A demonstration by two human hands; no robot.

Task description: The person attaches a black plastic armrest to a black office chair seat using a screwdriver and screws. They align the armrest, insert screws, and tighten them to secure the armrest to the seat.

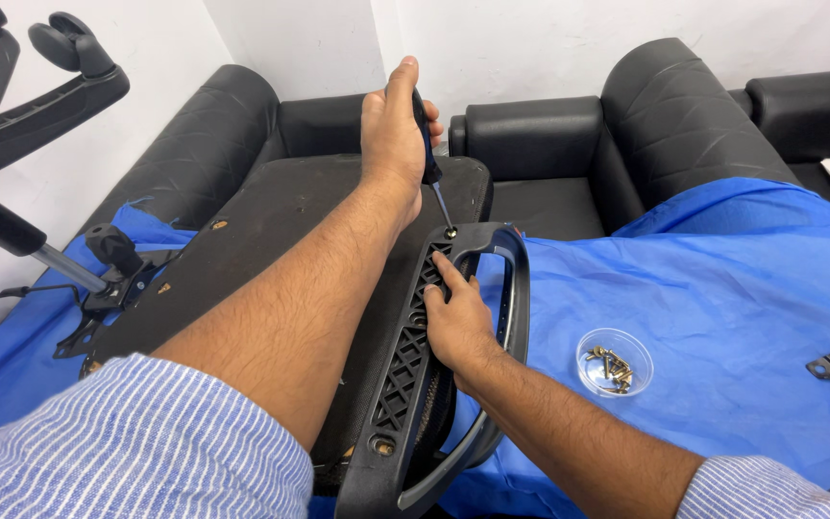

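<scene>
The left hand [394, 130] is wrapped tight around the handle of a screwdriver [429, 163], thumb up along the top. The tool stands nearly upright, its tip set in a screw [451, 232] at the far end of a black armrest [415, 375]. The armrest lies along the right edge of an upturned seat base [271, 240], ribbed underside up, running from near to far. The right hand [455, 322] presses flat on the armrest's ribs just near of the screw, fingers together and pointing far.

A blue cloth [722, 288] covers the bench under the seat. To the right of the right hand, apart from it, a clear round dish [614, 362] holds brass screws. At far left the chair's wheel base [21, 106] and gas post jut up. Black sofas [626, 125] stand behind.
</scene>
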